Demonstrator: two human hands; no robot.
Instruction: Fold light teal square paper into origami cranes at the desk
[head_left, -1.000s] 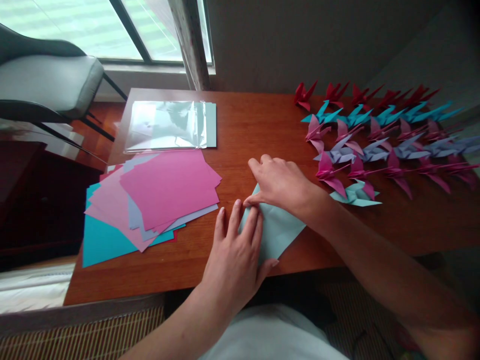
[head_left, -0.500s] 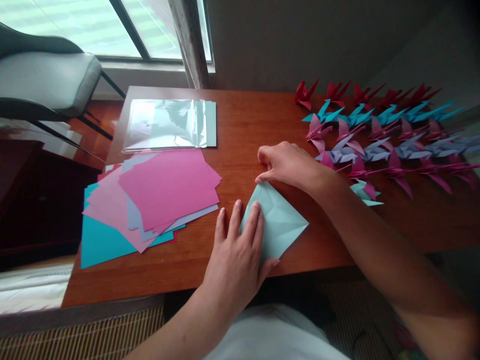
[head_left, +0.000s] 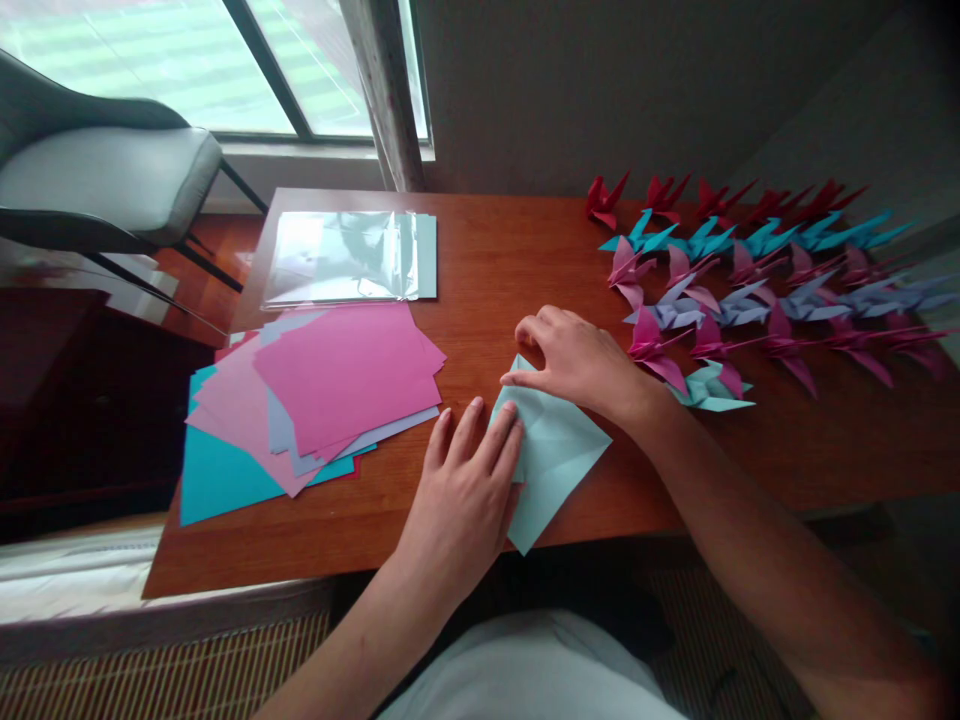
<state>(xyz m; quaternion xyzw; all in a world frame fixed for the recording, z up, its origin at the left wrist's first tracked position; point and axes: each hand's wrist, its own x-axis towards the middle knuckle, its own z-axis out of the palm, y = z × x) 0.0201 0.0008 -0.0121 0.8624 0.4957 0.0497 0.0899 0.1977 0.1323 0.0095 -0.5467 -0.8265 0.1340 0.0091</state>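
A pale mint sheet of origami paper (head_left: 555,445), creased and turned as a diamond, lies near the table's front edge. My left hand (head_left: 469,480) rests over its left side with the fingers stretched out and lying flat, covering the left corner. At the top corner, my right hand (head_left: 566,355) has its fingers curled in and its thumb against the paper just below the tip. The right fingers' undersides are hidden. To the right stands a folded mint paper crane (head_left: 709,387), close to my right forearm.
Rows of paper cranes in red, turquoise (head_left: 705,238), pink, lavender and magenta (head_left: 649,340) fill the table's right side. Fanned coloured sheets (head_left: 352,375) lie left of my hands, below a clear packet of paper (head_left: 345,255). A chair (head_left: 112,180) stands beyond the wooden table (head_left: 495,250).
My right hand has shifted slightly down and left, its thumb now over the top corner of the paper. My left thumb has drawn in, and the lower corner shows. The view has shifted a little.
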